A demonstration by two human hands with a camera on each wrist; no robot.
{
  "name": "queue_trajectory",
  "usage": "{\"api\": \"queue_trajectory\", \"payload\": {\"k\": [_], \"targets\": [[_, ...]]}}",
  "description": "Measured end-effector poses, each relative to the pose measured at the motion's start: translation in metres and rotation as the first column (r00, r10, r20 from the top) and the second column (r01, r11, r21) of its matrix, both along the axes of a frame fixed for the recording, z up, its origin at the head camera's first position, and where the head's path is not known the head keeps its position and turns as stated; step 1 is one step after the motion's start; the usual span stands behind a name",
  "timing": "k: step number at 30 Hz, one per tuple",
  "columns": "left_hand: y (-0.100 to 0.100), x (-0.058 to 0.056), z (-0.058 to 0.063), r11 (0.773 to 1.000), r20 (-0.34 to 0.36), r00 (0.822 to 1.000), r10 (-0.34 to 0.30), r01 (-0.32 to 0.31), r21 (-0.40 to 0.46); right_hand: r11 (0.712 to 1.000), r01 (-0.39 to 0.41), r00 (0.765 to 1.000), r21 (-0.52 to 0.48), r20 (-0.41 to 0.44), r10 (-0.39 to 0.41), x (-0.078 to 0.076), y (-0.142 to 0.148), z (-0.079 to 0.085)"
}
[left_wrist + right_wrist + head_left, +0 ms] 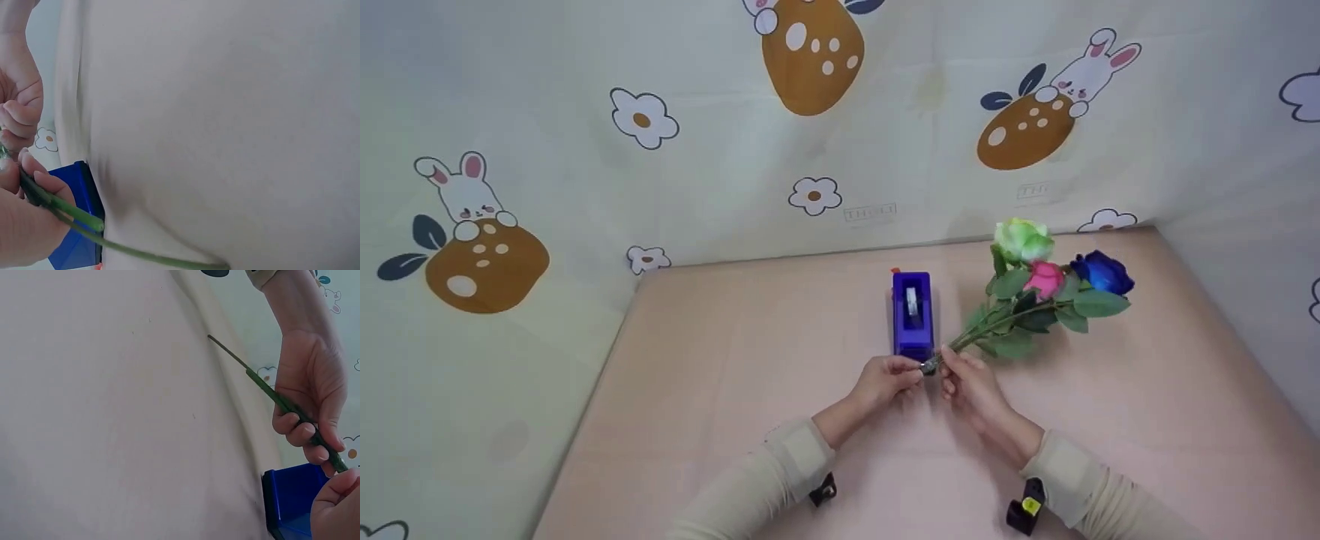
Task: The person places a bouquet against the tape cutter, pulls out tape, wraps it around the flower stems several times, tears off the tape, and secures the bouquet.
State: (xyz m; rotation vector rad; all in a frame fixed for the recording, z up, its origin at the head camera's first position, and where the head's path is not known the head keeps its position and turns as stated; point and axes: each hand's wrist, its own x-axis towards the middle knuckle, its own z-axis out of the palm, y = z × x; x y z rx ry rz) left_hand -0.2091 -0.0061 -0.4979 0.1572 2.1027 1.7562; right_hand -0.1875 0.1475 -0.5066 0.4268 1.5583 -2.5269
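Observation:
A bunch of artificial roses (pixel 1042 279), one pale green, one pink and one blue, slants up to the right over the table. Its green stems (pixel 264 387) run down to both hands. My left hand (pixel 887 381) grips the lower stems; in the left wrist view the bare stem ends (pixel 84 216) stick out past its fingers. Just above it my right hand (pixel 976 391) pinches the stems, where a shiny, clear strip like tape (pixel 928 365) shows. Right behind the hands stands a blue tape dispenser (pixel 913 315) with a roll inside.
The table (pixel 720 375) has a pale pink cover. A patterned cloth (pixel 720 172) with rabbits and flowers hangs behind and at the sides. Black wrist devices (pixel 1026 508) sit beneath both sleeves.

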Motion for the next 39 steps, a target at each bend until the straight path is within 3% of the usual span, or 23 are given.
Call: {"api": "queue_trajectory", "payload": {"k": [7, 16, 26, 33, 39], "targets": [[0.003, -0.002, -0.003, 0.995, -0.087, 0.996, 0.021, -0.029, -0.093, 0.997, 0.005, 1.0, 0.074, 0.021, -0.007, -0.002, -0.006, 0.001], [-0.001, -0.002, 0.001, 0.99, -0.035, 0.995, -0.092, 0.087, -0.109, 0.979, 0.013, 1.0, 0.203, -0.03, -0.007, -0.003, -0.006, 0.001], [-0.012, -0.005, 0.003, 0.998, 0.021, 0.998, -0.055, 0.055, -0.004, 0.984, -0.018, 1.0, 0.179, 0.019, 0.015, -0.003, -0.009, 0.002], [-0.009, -0.007, 0.001, 1.0, 0.059, 0.998, -0.029, 0.028, 0.012, 0.956, -0.054, 0.997, 0.287, 0.065, 0.037, -0.004, -0.013, 0.004], [-0.014, -0.004, 0.008, 0.998, 0.017, 0.998, -0.065, 0.065, 0.014, 0.955, -0.071, 0.997, 0.287, 0.038, 0.063, -0.004, -0.015, 0.002]]}}
